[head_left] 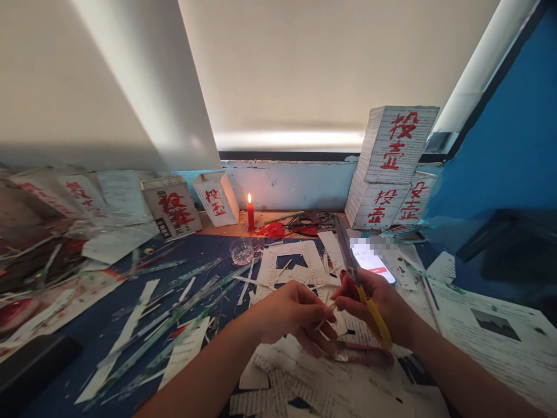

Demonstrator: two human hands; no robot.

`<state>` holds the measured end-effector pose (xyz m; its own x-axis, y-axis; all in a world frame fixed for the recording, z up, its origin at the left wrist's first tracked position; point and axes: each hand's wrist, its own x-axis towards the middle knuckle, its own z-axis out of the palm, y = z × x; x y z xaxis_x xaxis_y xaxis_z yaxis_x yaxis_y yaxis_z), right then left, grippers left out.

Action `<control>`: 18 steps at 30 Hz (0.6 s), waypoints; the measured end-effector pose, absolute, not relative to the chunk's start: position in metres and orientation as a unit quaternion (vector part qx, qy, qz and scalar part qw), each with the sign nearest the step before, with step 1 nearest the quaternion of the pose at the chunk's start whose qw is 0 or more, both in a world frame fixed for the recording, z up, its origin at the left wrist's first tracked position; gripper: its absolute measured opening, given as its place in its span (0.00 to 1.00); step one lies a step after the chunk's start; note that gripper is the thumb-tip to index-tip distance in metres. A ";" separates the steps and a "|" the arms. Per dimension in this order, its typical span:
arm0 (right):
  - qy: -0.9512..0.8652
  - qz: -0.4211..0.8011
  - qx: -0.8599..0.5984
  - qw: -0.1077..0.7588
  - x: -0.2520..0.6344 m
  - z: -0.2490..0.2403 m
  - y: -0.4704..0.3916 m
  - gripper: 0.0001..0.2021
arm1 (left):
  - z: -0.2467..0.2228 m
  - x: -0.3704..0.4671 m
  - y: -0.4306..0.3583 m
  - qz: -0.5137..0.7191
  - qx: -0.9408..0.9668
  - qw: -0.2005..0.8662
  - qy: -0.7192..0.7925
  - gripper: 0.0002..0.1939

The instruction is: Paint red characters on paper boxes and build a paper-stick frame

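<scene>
Yellow-handled scissors (373, 316) are held in my right hand (374, 296), with their grey blades pointing up and away. The fingertips of my right hand also pinch close to those of my left hand (300, 316). Between the two hands shows a small pale piece of paper (329, 302), partly hidden by the fingers. My left hand is closed in a pinch on it. Just below the hands a pink-handled craft knife (365, 353) lies on printed paper sheets (331, 383). Beyond them is a paper frame with a cut-out window (267, 264).
A lit red candle (250, 216) stands at the back, near a clear round dish (242, 252). A bright phone (374, 261) lies behind my right hand. Paper boxes with red characters stand stacked right (398, 145) and lined up left (172, 206). Paper strips (126, 337) litter the left.
</scene>
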<state>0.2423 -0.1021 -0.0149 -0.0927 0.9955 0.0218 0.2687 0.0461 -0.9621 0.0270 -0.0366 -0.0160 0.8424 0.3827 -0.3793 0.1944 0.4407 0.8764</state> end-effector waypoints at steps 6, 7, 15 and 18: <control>-0.583 0.438 -0.538 0.423 0.241 -0.015 -0.101 0.11 | -0.016 0.029 -0.039 0.073 0.542 0.787 0.285 0.16; -0.577 0.444 -0.534 0.430 0.241 -0.016 -0.100 0.12 | -0.016 0.029 -0.039 0.079 0.542 0.788 0.281 0.16; -0.551 0.444 -0.531 0.466 0.241 -0.024 -0.096 0.13 | -0.022 0.032 -0.040 0.095 0.518 0.802 0.280 0.19; -0.554 0.429 -0.540 0.466 0.241 -0.027 -0.096 0.12 | -0.022 0.035 -0.043 0.099 0.514 0.802 0.289 0.17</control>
<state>0.2413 -0.0960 -0.0266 0.0175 0.9984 0.0535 0.1981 0.0490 -0.9790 0.0347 -0.0426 -0.0218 0.8129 0.4559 -0.3625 0.1388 0.4527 0.8808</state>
